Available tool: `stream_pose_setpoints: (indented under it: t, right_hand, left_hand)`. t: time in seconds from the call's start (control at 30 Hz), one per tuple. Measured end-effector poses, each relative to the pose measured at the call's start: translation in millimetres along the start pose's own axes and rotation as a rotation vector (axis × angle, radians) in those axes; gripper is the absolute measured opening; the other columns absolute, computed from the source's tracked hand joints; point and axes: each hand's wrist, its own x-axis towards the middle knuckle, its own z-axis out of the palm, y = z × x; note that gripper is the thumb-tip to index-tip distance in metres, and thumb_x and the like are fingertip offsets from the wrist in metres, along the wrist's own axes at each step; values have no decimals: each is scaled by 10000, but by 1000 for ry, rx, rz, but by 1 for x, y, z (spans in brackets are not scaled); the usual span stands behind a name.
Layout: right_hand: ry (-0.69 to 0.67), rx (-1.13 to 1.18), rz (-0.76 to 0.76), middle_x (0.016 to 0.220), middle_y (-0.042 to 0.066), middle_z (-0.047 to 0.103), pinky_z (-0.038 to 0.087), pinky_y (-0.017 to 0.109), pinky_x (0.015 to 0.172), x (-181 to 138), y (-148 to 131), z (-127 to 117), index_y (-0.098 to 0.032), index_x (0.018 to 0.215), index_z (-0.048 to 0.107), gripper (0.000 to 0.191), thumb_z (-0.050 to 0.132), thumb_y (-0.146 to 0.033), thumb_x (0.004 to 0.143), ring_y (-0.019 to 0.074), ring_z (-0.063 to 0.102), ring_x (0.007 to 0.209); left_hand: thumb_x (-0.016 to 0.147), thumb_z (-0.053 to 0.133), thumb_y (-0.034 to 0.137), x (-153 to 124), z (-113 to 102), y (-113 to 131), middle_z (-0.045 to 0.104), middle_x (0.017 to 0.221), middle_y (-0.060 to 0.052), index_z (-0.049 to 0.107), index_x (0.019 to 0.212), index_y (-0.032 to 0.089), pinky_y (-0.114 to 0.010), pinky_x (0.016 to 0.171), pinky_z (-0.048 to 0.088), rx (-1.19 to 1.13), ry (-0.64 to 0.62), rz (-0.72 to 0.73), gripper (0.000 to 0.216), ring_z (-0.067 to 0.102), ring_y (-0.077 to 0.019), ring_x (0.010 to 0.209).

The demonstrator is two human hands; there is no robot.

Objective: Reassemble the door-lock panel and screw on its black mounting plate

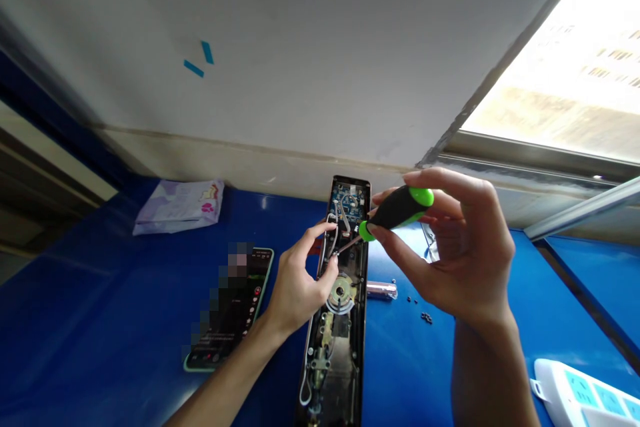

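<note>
A long dark door-lock body (345, 340) lies open on the blue table (100, 320), its circuit board, wires and round metal part showing. My right hand (450, 253) is closed round a black and green screwdriver (397, 210), whose shaft slants down-left into the lock. My left hand (300, 280) rests on the lock's left edge, thumb and forefinger pinched near the screwdriver tip; what they hold is too small to make out.
A phone (227, 310) in a light green case lies left of the lock. A pale packet (180, 207) sits at the back left. A small metal cylinder (383, 290) and several tiny screws (425, 317) lie right of the lock. A white power strip (585, 397) is at the bottom right.
</note>
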Motion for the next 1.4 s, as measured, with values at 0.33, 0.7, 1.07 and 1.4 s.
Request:
stream_pose_setpoints:
  t: [0.33, 0.7, 1.07, 1.4]
  right_hand:
    - [44, 31, 4, 1181, 30, 762, 719, 493, 845, 1, -2, -3, -346, 1311, 629, 628, 834, -61, 790, 269, 796, 1002]
    - [113, 106, -128, 1124, 12, 721, 729, 347, 825, 5, -3, -5, -270, 1300, 650, 600, 804, 0, 787, 216, 818, 974]
    - [102, 132, -93, 1041, -20, 758, 726, 300, 815, 7, -5, -9, -271, 1285, 641, 629, 841, 16, 762, 199, 827, 970]
    - [151, 78, -50, 1152, -6, 748, 740, 316, 717, 8, 4, -8, -321, 1290, 675, 618, 890, -66, 770, 201, 816, 940]
  left_hand:
    - [900, 675, 185, 0, -2, 3, 732, 1334, -110, 608, 1309, 228, -394, 993, 629, 93, 9, 61, 417, 763, -247, 1093]
    - [933, 805, 225, 3, -2, -2, 610, 1560, -135, 822, 970, 220, -490, 956, 655, 280, 162, 355, 41, 673, -321, 1277]
    - [949, 791, 197, 2, -1, -2, 701, 1445, -122, 837, 981, 226, -467, 924, 653, 171, 159, 344, 63, 690, -280, 1212]
    - [935, 787, 158, 2, 1, -2, 749, 1351, -93, 836, 1031, 243, -470, 977, 628, 157, 152, 350, 137, 687, -272, 1218]
